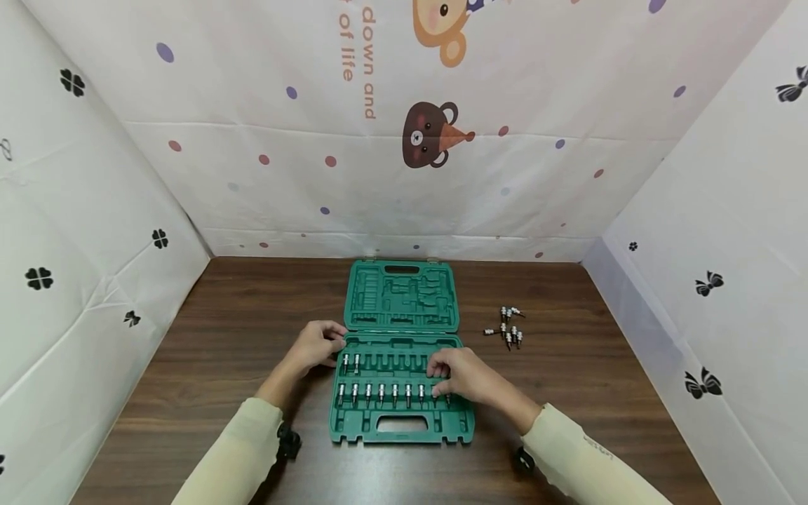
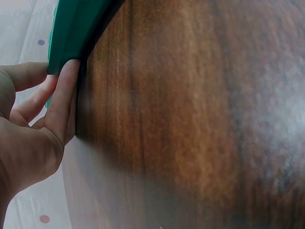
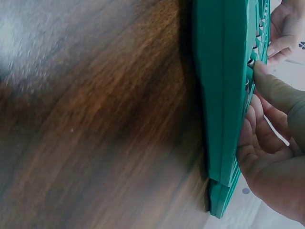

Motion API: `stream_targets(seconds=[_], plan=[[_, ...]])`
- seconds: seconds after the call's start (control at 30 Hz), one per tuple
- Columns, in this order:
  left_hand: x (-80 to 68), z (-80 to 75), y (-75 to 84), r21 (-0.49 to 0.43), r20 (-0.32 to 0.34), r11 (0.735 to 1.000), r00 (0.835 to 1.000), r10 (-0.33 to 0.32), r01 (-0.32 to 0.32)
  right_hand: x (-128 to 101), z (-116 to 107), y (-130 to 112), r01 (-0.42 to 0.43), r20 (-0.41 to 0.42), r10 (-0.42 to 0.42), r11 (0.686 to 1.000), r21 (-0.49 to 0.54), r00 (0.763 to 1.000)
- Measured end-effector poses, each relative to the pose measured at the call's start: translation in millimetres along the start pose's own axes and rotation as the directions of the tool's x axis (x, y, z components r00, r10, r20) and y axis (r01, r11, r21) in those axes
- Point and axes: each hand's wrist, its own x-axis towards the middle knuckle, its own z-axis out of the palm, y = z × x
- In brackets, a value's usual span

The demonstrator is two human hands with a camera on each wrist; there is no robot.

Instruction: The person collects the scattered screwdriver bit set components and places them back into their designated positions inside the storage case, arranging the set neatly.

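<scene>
A green tool case (image 1: 402, 428) lies open on the wooden table, its lid (image 1: 404, 294) flat behind the tray. Silver bit sockets (image 1: 381, 393) stand in two rows in the tray. My left hand (image 1: 337, 348) rests against the tray's left edge; in the left wrist view its fingertips (image 2: 66, 76) touch the case's side (image 2: 71, 28). My right hand (image 1: 438, 382) is curled over the right end of the front row. In the right wrist view its thumb (image 3: 269, 83) and fingers pinch a bit socket (image 3: 248, 85) at the tray (image 3: 224, 95).
Several loose bit sockets (image 1: 508, 330) lie on the table to the right of the case. Bare wood (image 1: 221, 337) stretches left of the case. Printed cloth walls (image 1: 95, 231) close in the table on the left, back and right.
</scene>
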Motion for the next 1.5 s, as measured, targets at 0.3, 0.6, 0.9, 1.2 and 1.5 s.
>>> stream_targets(seconds=[0.3, 0.6, 0.9, 1.2, 1.5], plan=[[0.6, -2.1, -4.4, -0.010, 0.016, 1.000, 1.000, 0.022, -0.022, 3.7, -3.5, -1.8, -0.008, 0.002, 0.008, 1.000, -0.001, 1.000], [0.1, -0.8, -2.2, -0.015, 0.022, 1.000, 0.999, 0.024, -0.023, -0.9, -1.8, 0.7, 0.009, -0.006, -0.009, 1.000, 0.002, 1.000], [-0.4, -0.5, -3.6, -0.005, 0.015, 1.000, 0.999, 0.029, -0.029, -5.7, 1.2, 1.5, 0.019, -0.029, -0.019, 1.000, -0.005, 0.999], [-2.5, 0.2, -2.9, -0.024, 0.015, 0.999, 1.000, 0.021, -0.021, -16.2, -6.5, 14.0, 0.039, -0.111, -0.026, 0.992, 0.117, 0.994], [-2.1, 0.4, -1.5, -0.025, 0.010, 1.000, 1.000, 0.016, -0.016, -25.6, -21.9, 31.7, 0.031, -0.194, -0.005, 0.991, 0.130, 0.981]])
